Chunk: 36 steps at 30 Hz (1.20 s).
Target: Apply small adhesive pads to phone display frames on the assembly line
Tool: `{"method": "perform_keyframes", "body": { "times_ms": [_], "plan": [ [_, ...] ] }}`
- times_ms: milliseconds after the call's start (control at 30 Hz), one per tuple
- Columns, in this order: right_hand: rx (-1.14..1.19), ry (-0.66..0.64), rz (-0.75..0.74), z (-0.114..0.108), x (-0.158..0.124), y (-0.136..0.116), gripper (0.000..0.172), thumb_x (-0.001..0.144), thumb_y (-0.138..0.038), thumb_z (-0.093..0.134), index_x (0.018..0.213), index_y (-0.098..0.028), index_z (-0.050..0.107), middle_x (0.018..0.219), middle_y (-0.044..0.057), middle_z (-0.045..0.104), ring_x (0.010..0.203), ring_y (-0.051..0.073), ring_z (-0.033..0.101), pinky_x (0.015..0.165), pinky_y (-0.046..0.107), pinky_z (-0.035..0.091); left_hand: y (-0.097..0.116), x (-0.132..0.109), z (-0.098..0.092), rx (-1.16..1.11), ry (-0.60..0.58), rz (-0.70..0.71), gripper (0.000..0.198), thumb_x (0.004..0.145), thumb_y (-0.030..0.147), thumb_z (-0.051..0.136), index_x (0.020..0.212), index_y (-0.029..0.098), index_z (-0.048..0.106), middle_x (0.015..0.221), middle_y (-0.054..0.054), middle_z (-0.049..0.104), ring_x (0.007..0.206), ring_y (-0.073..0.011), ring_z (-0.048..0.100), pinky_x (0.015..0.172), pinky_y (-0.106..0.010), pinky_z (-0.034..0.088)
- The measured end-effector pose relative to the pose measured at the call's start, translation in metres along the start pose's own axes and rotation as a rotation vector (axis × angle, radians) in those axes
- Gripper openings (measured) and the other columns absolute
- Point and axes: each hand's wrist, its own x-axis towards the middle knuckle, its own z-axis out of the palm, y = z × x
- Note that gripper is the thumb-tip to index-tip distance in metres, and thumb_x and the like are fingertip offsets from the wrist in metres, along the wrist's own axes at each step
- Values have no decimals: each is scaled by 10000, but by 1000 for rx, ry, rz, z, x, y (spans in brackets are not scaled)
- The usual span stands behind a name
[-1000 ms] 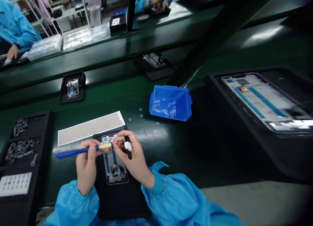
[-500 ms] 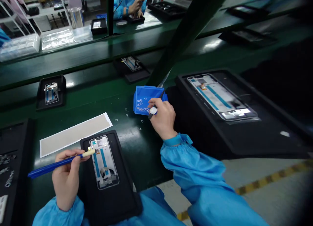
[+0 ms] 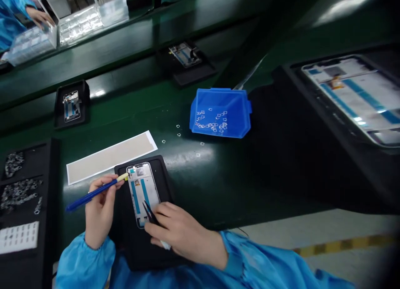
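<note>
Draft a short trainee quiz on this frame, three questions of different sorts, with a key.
1. Which hand holds the tweezers?
2. True or false: the left hand holds nothing.
3. The phone frame lies on:
A) the blue bin
B) a black tray
C) the pale strip

Key:
1. The right hand.
2. False; the left hand holds a pen-like tool.
3. B.

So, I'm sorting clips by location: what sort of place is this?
Likely an electronics workshop or factory: a silvery rectangular phone-like frame lies on a flat black tray, a black divided tray holds many small shiny parts, and similar silvery frames sit on other black trays.
</note>
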Motion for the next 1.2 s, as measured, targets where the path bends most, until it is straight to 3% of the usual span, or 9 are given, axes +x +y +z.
{"method": "perform_keyframes", "body": {
  "times_ms": [133,233,367,600,833,933,1033,1100,1200],
  "plan": [
    [-72,57,-11,0,-7,-6,177,974,-75,487,1049,-153,627,873,59,671,936,200,602,901,331,487,-5,0,6,26,56,39,218,866,272,675,1008,203,525,955,-46,731,869,-172,746,809,-296,627],
    [-91,71,-37,-3,-3,-6,219,982,-65,447,1080,-154,622,872,62,680,892,202,623,923,366,501,-5,2,10,50,56,72,202,872,258,665,998,205,516,942,-47,740,877,-171,745,805,-286,620],
    [-138,93,22,-12,1,-4,270,986,-58,419,1165,-143,602,1033,115,690,998,227,625,895,369,522,-2,3,9,77,60,95,178,886,250,644,1003,203,517,971,-57,737,889,-171,741,797,-287,615],
    [-129,83,35,-11,-9,-1,215,988,-68,437,1051,-130,633,743,41,635,697,174,587,641,299,507,-2,4,12,102,55,104,199,887,250,647,1029,200,517,967,-56,734,894,-172,738,789,-279,610],
    [-22,50,-1,-8,-20,-8,236,994,-71,416,1051,-134,636,712,36,609,707,174,562,684,288,485,-4,4,18,175,23,150,177,892,232,637,1032,200,532,1001,-61,724,864,-162,732,765,-286,613],
    [97,103,104,-16,-17,4,218,1013,-148,418,1025,-144,636,728,49,595,687,180,532,626,285,456,-6,5,21,174,21,164,179,893,233,634,1035,201,530,983,-54,724,874,-167,729,780,-308,616],
    [162,216,357,-24,2,29,173,1002,-181,462,1079,-148,613,855,78,634,759,198,558,662,303,456,-5,7,23,156,30,170,180,897,247,628,1038,200,526,976,-54,729,883,-171,728,792,-326,616],
    [115,221,476,-23,20,44,183,981,-152,474,1119,-146,594,899,87,645,808,222,563,712,337,447,-4,8,24,150,47,167,174,898,252,627,1029,198,525,981,-58,729,882,-173,730,788,-325,614],
    [-10,183,515,-13,41,57,213,950,-129,465,1118,-144,595,868,91,631,799,256,530,701,367,401,-4,8,23,140,76,160,180,892,255,636,1017,200,518,971,-56,728,873,-174,732,767,-313,613]
  ]
}}
